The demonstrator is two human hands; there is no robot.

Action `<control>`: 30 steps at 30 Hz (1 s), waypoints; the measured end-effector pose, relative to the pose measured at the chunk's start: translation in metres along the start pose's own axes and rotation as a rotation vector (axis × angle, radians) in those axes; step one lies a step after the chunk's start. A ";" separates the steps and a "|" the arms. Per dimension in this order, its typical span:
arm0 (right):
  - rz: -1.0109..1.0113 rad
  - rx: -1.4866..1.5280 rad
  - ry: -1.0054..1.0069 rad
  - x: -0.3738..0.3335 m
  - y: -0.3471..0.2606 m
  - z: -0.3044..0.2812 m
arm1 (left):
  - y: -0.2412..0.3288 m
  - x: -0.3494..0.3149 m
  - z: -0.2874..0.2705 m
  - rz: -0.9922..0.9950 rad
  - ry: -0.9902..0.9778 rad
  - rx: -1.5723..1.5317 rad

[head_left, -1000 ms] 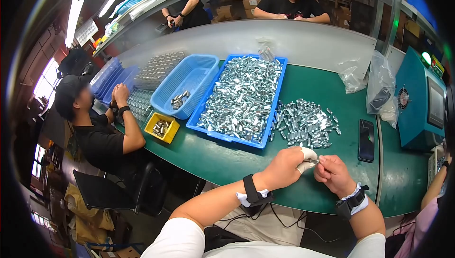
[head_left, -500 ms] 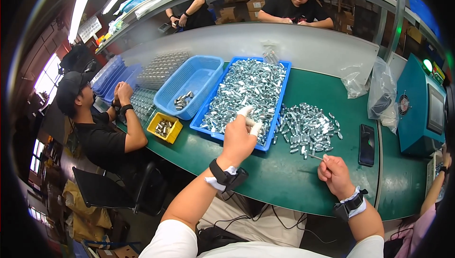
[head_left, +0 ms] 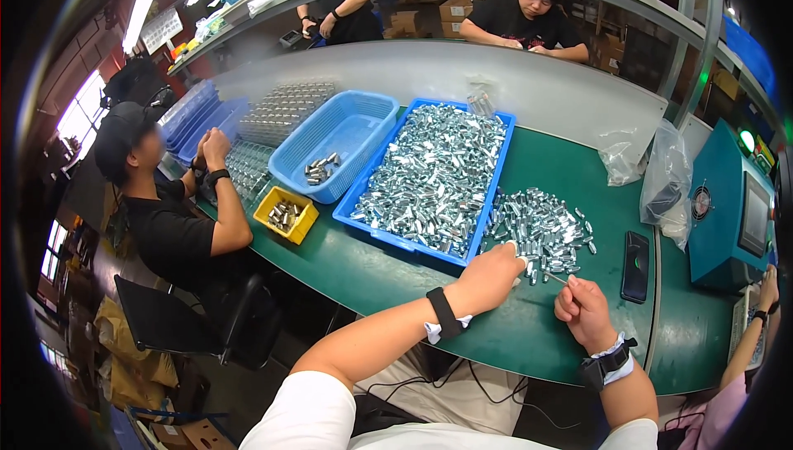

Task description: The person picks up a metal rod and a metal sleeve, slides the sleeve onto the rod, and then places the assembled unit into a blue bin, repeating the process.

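My left hand (head_left: 494, 275), with white covers on its fingertips, is closed at the near left edge of a loose pile of small silver metal parts (head_left: 545, 223). Its fingers curl away from view, so whatever they pinch is hidden. Just right of it, my right hand (head_left: 585, 309) grips a thin metal rod (head_left: 557, 278) between thumb and forefinger. The rod's tip points left toward my left fingertips. Behind my left hand, a blue tray (head_left: 388, 239) is heaped with the same kind of silver parts.
Left of the tray stand a light blue basket (head_left: 285, 171) with a few metal cylinders and a yellow bin (head_left: 304, 229). A phone (head_left: 635, 266), plastic bags (head_left: 667, 177) and a teal machine (head_left: 719, 202) are at right. A co-worker (head_left: 178, 210) sits at left; others are nearby.
My left hand has moved from over the blue tray, right and nearer, to the loose pile beside the rod. My right hand has stayed almost in place, still holding the rod.
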State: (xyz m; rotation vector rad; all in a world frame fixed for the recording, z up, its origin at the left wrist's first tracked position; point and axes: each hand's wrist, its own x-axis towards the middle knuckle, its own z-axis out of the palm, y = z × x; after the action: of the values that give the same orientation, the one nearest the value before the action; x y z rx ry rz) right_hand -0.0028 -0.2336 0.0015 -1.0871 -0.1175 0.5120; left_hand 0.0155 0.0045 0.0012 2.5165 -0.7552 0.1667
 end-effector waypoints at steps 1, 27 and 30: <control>0.003 -0.003 0.003 -0.001 0.000 0.000 | 0.000 0.001 0.001 0.000 0.000 -0.002; -0.012 -0.070 -0.013 0.002 0.002 0.000 | 0.028 0.002 -0.013 -0.324 0.117 -1.218; -0.009 -0.095 -0.024 0.001 0.001 0.001 | 0.027 0.002 -0.013 -0.371 0.101 -1.190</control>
State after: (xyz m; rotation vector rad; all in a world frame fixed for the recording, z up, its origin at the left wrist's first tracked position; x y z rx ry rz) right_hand -0.0031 -0.2316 0.0007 -1.1730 -0.1689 0.5159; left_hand 0.0029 -0.0092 0.0240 1.4352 -0.1898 -0.2296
